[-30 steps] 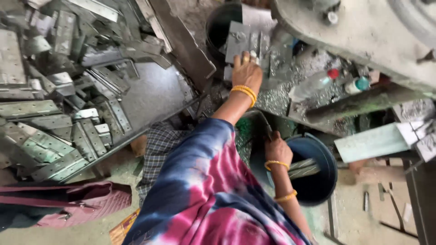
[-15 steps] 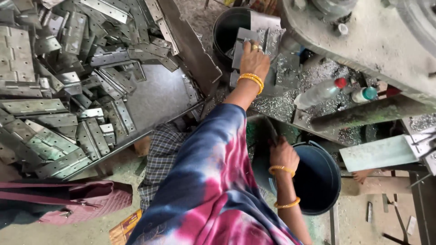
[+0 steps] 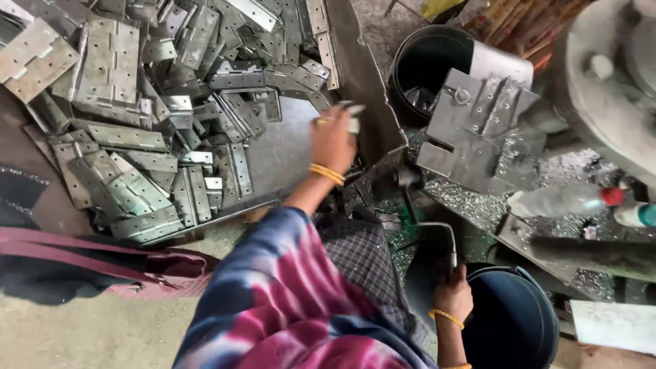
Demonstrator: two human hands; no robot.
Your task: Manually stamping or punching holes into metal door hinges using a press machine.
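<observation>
My left hand (image 3: 333, 140), with yellow bangles at the wrist, hovers over the bare right part of a metal tray (image 3: 287, 147). Its fingers pinch a small pale metal piece (image 3: 352, 115), blurred by motion. A heap of grey steel hinge plates (image 3: 137, 102) fills the tray to the hand's left. Low at the right, my right hand (image 3: 451, 297) is closed around the end of a thin bent metal lever (image 3: 441, 236). That lever runs up toward a grey steel press fixture (image 3: 471, 130).
A black bucket (image 3: 427, 65) stands behind the fixture and a dark blue bucket (image 3: 512, 321) sits beside my right hand. Metal shavings, a plastic bottle with a red cap (image 3: 564, 200) and a large machine body (image 3: 608, 89) lie at the right. A maroon cloth (image 3: 82, 263) lies at the left.
My left hand has swung from the press fixture leftward to over the tray, carrying a small piece. My right hand stays low by the blue bucket.
</observation>
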